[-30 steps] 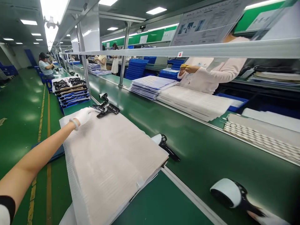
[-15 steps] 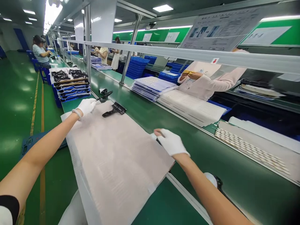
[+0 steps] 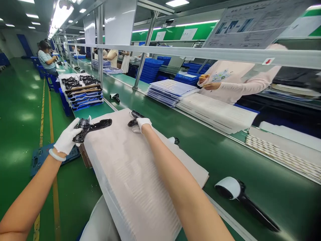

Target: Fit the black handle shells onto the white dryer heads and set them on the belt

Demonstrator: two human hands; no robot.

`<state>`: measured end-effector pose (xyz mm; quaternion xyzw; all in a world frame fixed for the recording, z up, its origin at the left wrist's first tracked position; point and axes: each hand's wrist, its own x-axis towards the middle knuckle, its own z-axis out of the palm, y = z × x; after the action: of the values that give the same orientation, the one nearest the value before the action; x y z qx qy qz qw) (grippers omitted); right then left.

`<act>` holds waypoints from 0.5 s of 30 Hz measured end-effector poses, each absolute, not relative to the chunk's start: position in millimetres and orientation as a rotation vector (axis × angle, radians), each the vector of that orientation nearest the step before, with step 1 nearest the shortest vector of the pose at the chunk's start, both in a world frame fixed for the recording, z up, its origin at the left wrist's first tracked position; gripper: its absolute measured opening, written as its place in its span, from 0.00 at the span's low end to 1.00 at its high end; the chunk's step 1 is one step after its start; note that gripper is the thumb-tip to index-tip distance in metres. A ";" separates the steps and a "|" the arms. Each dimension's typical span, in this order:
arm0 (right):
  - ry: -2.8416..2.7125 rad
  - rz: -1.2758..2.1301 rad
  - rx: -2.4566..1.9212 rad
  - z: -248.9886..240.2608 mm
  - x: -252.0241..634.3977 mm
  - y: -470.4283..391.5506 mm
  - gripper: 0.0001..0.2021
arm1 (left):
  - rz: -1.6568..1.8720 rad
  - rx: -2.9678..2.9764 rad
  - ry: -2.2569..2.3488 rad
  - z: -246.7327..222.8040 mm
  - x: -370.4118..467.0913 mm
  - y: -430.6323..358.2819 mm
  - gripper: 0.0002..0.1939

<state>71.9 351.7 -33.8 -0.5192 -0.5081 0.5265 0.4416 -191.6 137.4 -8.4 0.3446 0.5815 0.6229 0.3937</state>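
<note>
My left hand, in a white glove, grips a black hair-dryer-shaped plastic shell over the left edge of a stack topped with a pale sheet. At the far end of that sheet, my gloved right hand is closed around a second black shell; its fingers are partly hidden. Beyond my right forearm, a white-and-black hair-dryer-shaped piece shows in part on the green belt. A larger-looking similar piece lies nearer on the right, its black handle towards me.
Layered trays of black parts stand far left. Another black-and-white piece rests on the belt. Across a metal rail, a co-worker in pink handles something small beside stacked sheets. A blue plastic pallet lies on the floor.
My left hand has moved left and towards me with a black shell. From the sheet's right edge, my right hand has gone to the other shell, now gripped. The view has shifted.
</note>
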 end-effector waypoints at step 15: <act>-0.990 1.369 -1.080 4.6 201.5 152.0 0.23 | 1.181 0.235 0.884 -10.9 -91.4 96.8 0.08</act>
<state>201.5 152.0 4.6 -0.4540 -0.4163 0.5755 0.5380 -91.4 96.8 -10.9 0.1068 0.4019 0.5370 0.7339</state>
